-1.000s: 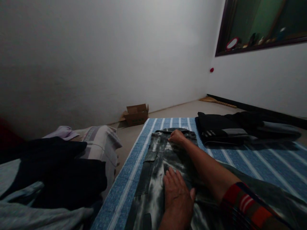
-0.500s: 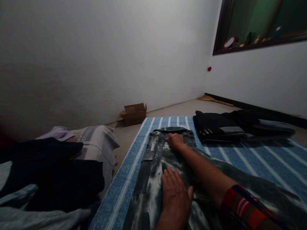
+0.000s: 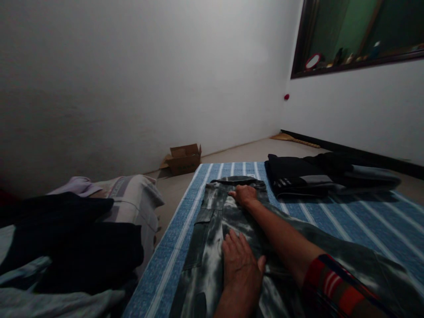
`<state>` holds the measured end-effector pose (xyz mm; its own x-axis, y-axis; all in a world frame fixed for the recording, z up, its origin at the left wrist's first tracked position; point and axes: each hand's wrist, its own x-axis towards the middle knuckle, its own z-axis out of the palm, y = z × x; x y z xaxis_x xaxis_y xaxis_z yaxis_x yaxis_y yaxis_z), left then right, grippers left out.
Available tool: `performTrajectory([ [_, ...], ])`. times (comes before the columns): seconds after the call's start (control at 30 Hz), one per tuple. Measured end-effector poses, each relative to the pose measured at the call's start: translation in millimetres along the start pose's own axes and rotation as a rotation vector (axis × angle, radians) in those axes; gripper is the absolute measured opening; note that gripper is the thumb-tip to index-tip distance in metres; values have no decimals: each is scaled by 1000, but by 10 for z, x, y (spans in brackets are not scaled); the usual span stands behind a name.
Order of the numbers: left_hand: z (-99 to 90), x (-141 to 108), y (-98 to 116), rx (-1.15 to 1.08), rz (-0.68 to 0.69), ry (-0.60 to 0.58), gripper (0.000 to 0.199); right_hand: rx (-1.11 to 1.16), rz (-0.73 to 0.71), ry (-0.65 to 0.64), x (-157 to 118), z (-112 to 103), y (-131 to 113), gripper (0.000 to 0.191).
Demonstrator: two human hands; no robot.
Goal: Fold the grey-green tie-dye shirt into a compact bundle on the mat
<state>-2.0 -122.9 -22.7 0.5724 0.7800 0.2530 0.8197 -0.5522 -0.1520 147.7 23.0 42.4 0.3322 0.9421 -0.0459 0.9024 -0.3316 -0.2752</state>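
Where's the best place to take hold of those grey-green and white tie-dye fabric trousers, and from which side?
Probably the left corner of the grey-green cloth waistband, at the trousers' far end, coming from the left. That corner lies flat and uncovered, with blue-and-white striped cloth showing beside it, while the right hand covers fabric nearer the middle.

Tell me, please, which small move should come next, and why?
Perhaps the right grip should draw the spread trouser leg inward. That leg slants off to the right over the striped cloth, away from the other one. The left grip lies flat on the trousers and could steady them; the right is near the waistband.
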Motion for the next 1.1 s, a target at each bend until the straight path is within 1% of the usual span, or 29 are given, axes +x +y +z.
performTrajectory([
  [0.13,-65,0,18,20,-26,25,69,-24,13,47,3,25,31,51],
  [0.27,-108,13,17,29,14,-14,71,-42,0,76,-14,39,17,44],
  [0.4,-161,32,42,44,-36,-30,72,-65,-33,126,-140,-46,11,31],
  [0.5,-182,48,50,40,-28,-48,73,-91,-91,182,-407,-135,77,24],
  [0.6,-192,64,39,37,-11,-61,72,-82,-179,190,-812,-151,236,22],
  [0.67,-201,72,28,43,-14,-55,71,-21,-229,184,-1109,-98,379,23],
  [0.73,-209,80,14,46,-11,-59,70,42,-265,183,-1389,-2,521,23],
  [0.8,-215,92,-4,42,-1,-81,71,68,-292,229,-1628,116,636,24],
  [0.83,-219,101,-13,40,3,-96,71,65,-289,264,-1727,175,678,27],
  [0.9,-233,121,-30,37,11,-135,72,43,-264,296,-1883,276,732,38],
  [0.93,-248,132,-36,37,16,-153,72,33,-244,291,-1940,314,746,44],
  [1.0,-303,155,-40,36,25,-194,71,28,-200,240,-2018,361,759,52],
  [1.1,-444,182,-27,49,24,-265,72,49,-155,134,-2064,375,763,61],
])
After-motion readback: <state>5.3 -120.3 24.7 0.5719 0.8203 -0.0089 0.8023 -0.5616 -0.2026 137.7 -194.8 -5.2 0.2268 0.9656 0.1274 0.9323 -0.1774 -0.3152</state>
